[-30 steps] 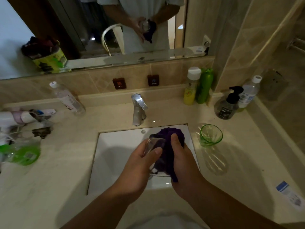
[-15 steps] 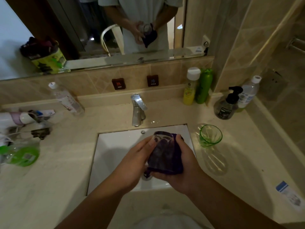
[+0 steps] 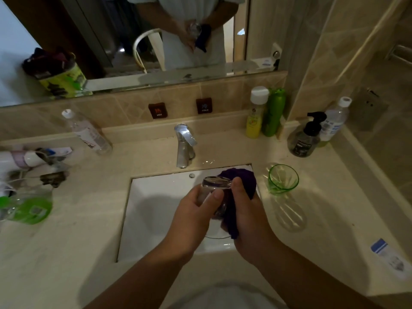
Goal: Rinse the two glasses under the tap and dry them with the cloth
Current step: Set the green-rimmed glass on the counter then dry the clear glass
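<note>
Over the white sink (image 3: 156, 208), centre of view, both hands work a clear glass (image 3: 214, 192). Left hand (image 3: 196, 217) has its grip curled round the glass wall, thumb across the near side, rim tipped toward 12 o'clock. Right hand (image 3: 247, 217) has its grip closed on a purple cloth (image 3: 240, 181), bunched vs. the glass at its 3 o'clock side; cloth also hangs below the glass. Tap (image 3: 184, 146) stands at 12 o'clock from the hands, on the counter (image 3: 66, 253). Green glass (image 3: 282, 179) sits upright on the counter at 2 o'clock, just beside the sink edge, apart from the hands. Bottles etc.: yellow bottle (image 3: 256, 114) and green bottle (image 3: 274, 112) touching, at 1 o'clock by the back wall; pump bottle (image 3: 306, 136) further right.
</note>
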